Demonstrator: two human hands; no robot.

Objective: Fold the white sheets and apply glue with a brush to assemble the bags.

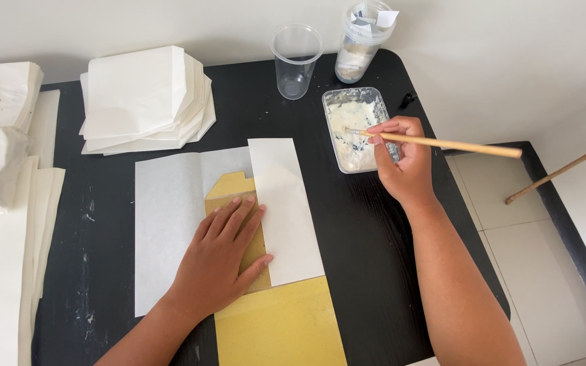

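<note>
My left hand (222, 261) lies flat, fingers spread, on a yellow-brown card template (286, 325) and the thin white paper sheet (167, 224) folded around it on the black table (361, 230). One flap of the paper (283, 210) is folded over the card's right side. My right hand (405, 159) grips a long wooden brush (456, 144), its tip dipped in white paste inside a shallow clear tray (357, 129).
A stack of folded white papers (144, 98) sits at the back left, with more white sheets (1, 203) piled along the left edge. An empty clear cup (296, 61) and a clear container with scraps (364, 41) stand at the back. A wooden stick (564, 169) leans at right.
</note>
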